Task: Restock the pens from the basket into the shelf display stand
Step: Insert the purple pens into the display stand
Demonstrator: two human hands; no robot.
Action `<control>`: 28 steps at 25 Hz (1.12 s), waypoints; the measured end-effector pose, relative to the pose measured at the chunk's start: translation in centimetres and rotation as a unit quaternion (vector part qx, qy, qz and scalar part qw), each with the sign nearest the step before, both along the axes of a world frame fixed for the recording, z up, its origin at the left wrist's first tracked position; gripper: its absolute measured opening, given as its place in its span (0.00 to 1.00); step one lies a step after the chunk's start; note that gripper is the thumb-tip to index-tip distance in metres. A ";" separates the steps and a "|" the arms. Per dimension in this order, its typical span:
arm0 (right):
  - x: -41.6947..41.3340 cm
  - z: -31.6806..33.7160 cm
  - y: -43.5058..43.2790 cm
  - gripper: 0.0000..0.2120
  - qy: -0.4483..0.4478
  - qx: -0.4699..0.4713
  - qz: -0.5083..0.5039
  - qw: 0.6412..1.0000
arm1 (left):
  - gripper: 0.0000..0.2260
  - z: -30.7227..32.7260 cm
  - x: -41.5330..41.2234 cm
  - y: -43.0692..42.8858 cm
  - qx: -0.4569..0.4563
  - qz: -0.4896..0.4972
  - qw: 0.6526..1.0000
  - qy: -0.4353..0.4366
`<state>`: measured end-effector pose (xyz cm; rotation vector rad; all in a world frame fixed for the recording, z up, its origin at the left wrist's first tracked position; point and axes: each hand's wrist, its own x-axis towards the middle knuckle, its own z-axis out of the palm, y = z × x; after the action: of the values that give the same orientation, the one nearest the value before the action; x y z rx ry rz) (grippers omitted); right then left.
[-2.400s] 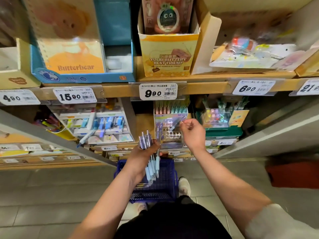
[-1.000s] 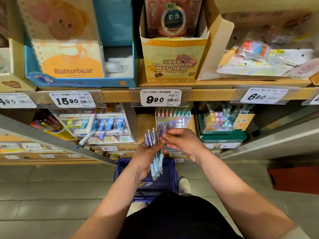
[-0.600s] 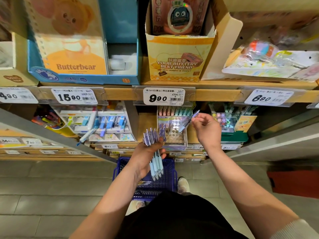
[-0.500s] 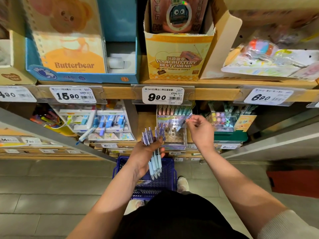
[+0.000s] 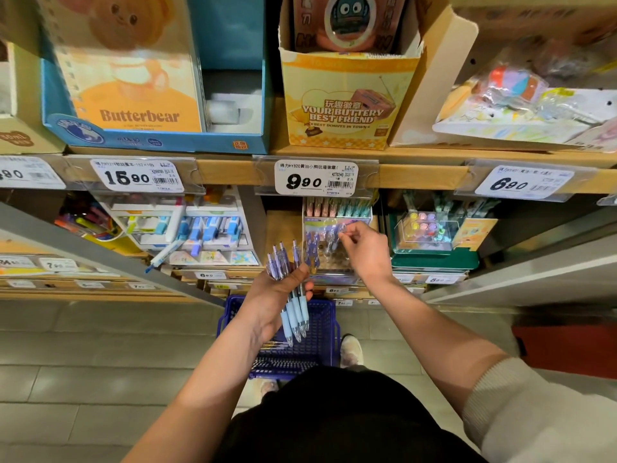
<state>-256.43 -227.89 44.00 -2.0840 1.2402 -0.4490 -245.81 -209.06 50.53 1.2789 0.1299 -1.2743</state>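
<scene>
Down at the lower shelf, the left hand (image 5: 277, 295) is wrapped round a bundle of pens (image 5: 295, 315), fingers and thumb curled tight about the middle. The purple clip ends fan upward, and the pale blue grips and tips point down over the basket (image 5: 322, 342). That basket, dark blue with mesh sides, sits on the tiled floor (image 5: 100, 345) right beside the person's shoe (image 5: 350, 350), and a few more pens lie in its bottom. Over to the right hand (image 5: 365, 252): it is up at the display stand (image 5: 330, 262), fingers curled, thumb and forefinger pinching a single pen (image 5: 335, 233). That pen is slim and purple, its outline smeared by blur, right at the stand's upper front. The stand is clear plastic and sits on the lower shelf directly beneath the 9.90 price tag (image 5: 315, 178). Some purple pens stand in its left part, a grid of open holes shows beside them, and a row of pink and teal pens lines the back. The bundle's clip ends sit just at the stand's left front corner; whether they touch it cannot be told. Right of the stand is a green display (image 5: 434, 259) carrying a clear case of coloured pots, and left of it a white-and-blue rack (image 5: 200, 228) of stationery. Up top, the wooden shelf (image 5: 417, 177) carries a yellow box (image 5: 344, 101) lettered "Your Buttery Best Friend" and, to its left, a blue Butterbear box (image 5: 150, 135).
</scene>
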 end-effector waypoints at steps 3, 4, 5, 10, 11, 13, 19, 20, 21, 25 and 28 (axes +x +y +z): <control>0.5 -0.5 0.1 0.06 0.073 -0.003 0.015 0.997 | 0.15 0.1 0.1 0.2 0.002 -0.004 1.000 0.002; 0.7 -0.6 0.1 0.07 0.090 -0.002 0.015 0.996 | 0.16 0.2 0.1 0.3 0.002 -0.005 1.000 0.001; 0.9 -0.7 0.2 0.08 0.102 -0.001 0.012 0.995 | 0.16 0.3 0.2 0.3 0.001 -0.005 1.000 -0.001; 1.6 -0.7 0.4 0.08 0.130 0.033 -0.012 0.991 | 0.19 0.2 0.2 0.3 0.002 -0.008 1.000 -0.004; 1.6 -0.6 0.3 0.07 0.138 0.049 -0.012 0.989 | 0.20 0.2 0.2 0.2 0.004 -0.010 1.000 -0.005; 1.4 -0.2 0.1 0.06 0.147 0.088 -0.019 0.985 | 0.22 0.3 0.1 0.0 0.005 -0.011 1.000 -0.005; -0.6 4.8 2.2 0.09 -0.064 0.238 -0.004 0.969 | 0.22 0.4 0.1 -0.9 0.016 -0.024 0.999 -0.017; -0.7 5.8 2.8 0.10 -0.100 0.302 0.021 0.948 | 0.22 0.3 0.0 -1.1 0.018 -0.028 0.999 -0.019; -0.7 6.7 3.2 0.10 -0.109 0.342 0.052 0.932 | 0.22 0.3 -0.1 -1.3 0.018 -0.035 0.999 -0.021; -0.5 8.2 3.9 0.05 -0.122 0.401 0.072 0.905 | 0.17 0.1 -0.9 -1.8 0.001 -0.055 0.998 -0.038; -0.8 8.1 4.2 0.06 -0.188 0.402 0.034 0.896 | 0.19 0.2 -0.9 -2.0 -0.001 -0.050 0.998 -0.032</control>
<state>-257.20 -223.74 52.14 -1.2518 0.8982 -0.2255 -246.72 -211.03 50.69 1.3371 0.0189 -1.3166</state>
